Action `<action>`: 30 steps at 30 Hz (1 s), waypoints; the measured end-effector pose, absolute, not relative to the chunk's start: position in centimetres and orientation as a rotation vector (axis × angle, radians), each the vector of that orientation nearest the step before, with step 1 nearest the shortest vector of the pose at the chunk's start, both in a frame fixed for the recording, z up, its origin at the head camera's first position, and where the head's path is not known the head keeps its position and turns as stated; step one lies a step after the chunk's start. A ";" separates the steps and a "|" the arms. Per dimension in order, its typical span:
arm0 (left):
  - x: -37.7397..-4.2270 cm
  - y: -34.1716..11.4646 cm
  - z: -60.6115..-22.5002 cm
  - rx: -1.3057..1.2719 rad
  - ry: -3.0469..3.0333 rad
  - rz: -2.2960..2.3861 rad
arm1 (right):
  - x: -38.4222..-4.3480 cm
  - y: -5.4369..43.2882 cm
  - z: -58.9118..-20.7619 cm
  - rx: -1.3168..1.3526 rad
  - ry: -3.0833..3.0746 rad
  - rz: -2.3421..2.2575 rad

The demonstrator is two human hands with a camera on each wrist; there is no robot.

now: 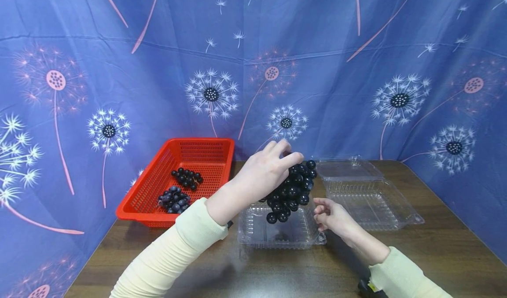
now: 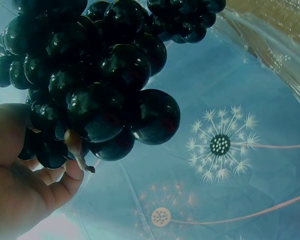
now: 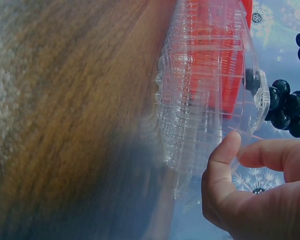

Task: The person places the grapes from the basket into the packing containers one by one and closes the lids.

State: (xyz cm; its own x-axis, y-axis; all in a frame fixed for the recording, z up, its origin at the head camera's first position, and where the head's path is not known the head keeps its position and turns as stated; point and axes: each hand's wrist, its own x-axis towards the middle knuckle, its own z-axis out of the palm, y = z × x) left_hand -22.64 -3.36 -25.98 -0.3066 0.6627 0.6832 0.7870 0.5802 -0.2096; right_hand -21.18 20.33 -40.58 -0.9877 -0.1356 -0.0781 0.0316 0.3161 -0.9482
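My left hand (image 1: 267, 168) holds up a bunch of dark grapes (image 1: 293, 190), fingers at its top. In the left wrist view, its thumb and fingers grip the bunch (image 2: 97, 95) beside a short brown stem (image 2: 76, 147). The bunch hangs over a clear plastic container (image 1: 273, 238) and partly hides it. My right hand (image 1: 336, 218) is at the container's right side, fingers loosely bent. In the right wrist view, this hand's fingertips (image 3: 231, 141) are right at the clear wall (image 3: 200, 100).
A red perforated basket (image 1: 136, 207) stands at left with two smaller bunches inside, one black (image 1: 187, 178) and one bluish (image 1: 174, 200). Behind on the right, another clear container (image 1: 368, 205) lies with its lid (image 1: 348, 169) raised. A patterned blue cloth (image 1: 245, 69) hangs behind the wooden table (image 1: 447, 254).
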 end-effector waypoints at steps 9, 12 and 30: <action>-22.6 -2.7 -27.1 -1.177 -2.064 -0.212 | -21.3 20.4 -40.7 -0.094 2.418 -1.757; -22.6 -2.4 -27.4 -1.181 -2.067 -0.208 | -21.3 20.4 -40.7 -0.091 2.412 -1.767; -22.4 -0.9 -29.2 -1.187 -2.090 -0.271 | -21.3 20.6 -40.8 -0.107 2.422 -1.754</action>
State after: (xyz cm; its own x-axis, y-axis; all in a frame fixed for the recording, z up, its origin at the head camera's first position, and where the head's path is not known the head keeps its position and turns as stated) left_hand -22.41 -0.88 -29.18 -0.3286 0.6678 0.6679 0.8161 0.5567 -0.1551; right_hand -21.32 20.57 -40.81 -0.9864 -0.1444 -0.0784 0.0294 0.3141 -0.9489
